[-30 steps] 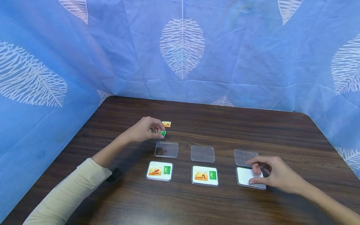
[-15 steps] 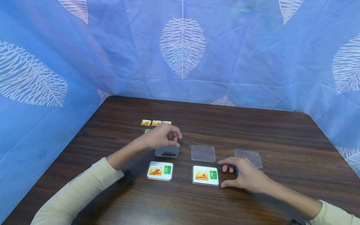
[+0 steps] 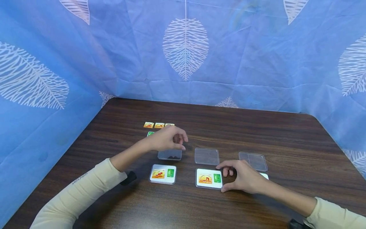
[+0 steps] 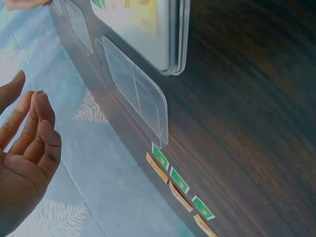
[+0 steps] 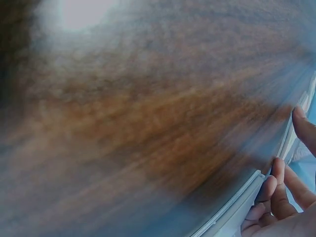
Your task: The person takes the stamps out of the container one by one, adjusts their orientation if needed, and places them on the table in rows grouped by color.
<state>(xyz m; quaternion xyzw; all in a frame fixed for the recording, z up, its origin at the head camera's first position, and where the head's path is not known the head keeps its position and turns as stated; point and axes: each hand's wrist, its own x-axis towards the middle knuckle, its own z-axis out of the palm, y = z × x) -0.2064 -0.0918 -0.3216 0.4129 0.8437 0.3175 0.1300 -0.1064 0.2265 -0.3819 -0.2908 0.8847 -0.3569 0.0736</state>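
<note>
In the head view my right hand [image 3: 243, 176] pinches the middle clear case [image 3: 203, 183], thumb at its near right corner and index finger at its far right corner. A white insert with an orange stamp [image 3: 205, 179] and a green stamp [image 3: 217, 178] lies in that case. My left hand [image 3: 168, 139] hovers above the left clear lid [image 3: 170, 155], fingers loosely bent around nothing. Behind it are yellow-orange stamps [image 3: 148, 125] in a row and a green stamp [image 3: 150, 134]. The left wrist view shows several green stamps [image 4: 179, 180] otherwise hidden by the hand.
A left case [image 3: 162, 181] holds another orange and green pair. My right hand covers most of the right case [image 3: 264, 176], whose white insert peeks out. The middle lid [image 3: 206, 156] and right lid [image 3: 253, 161] lie behind the cases on the dark wooden table [image 3: 183, 210].
My right hand has moved left from the right case to the middle one. My left hand has left the green stamps and come right over the left lid, then nearly stopped.
</note>
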